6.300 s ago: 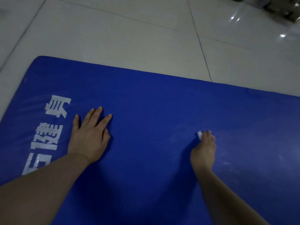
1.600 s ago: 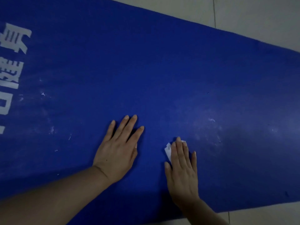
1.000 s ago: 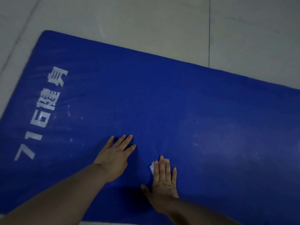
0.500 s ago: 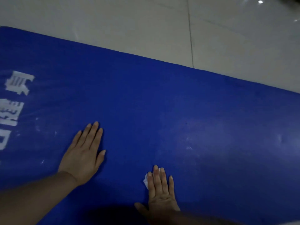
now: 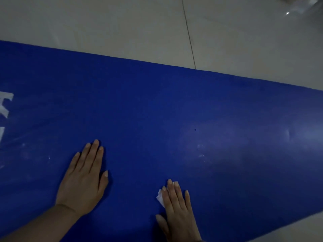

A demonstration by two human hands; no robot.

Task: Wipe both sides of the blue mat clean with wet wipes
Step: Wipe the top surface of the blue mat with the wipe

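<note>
Mat (image 5: 174, 105) lies flat on tiled floor (image 5: 122, 27). Left hand (image 5: 83, 179) rests on it, fingers straight and together. Right hand (image 5: 176, 208), fingers straight, presses wipe (image 5: 160, 198) onto mat.

blue mat (image 5: 157, 105) runs off frame left and right, ends unseen. white lettering (image 5: 5, 105) clipped at left edge, unreadable. wet wipe (image 5: 160, 198) mostly hidden under right hand (image 5: 176, 208), only a corner shows. shiny object (image 5: 300, 0) far right: cut off, blurred, can't identify.
</note>
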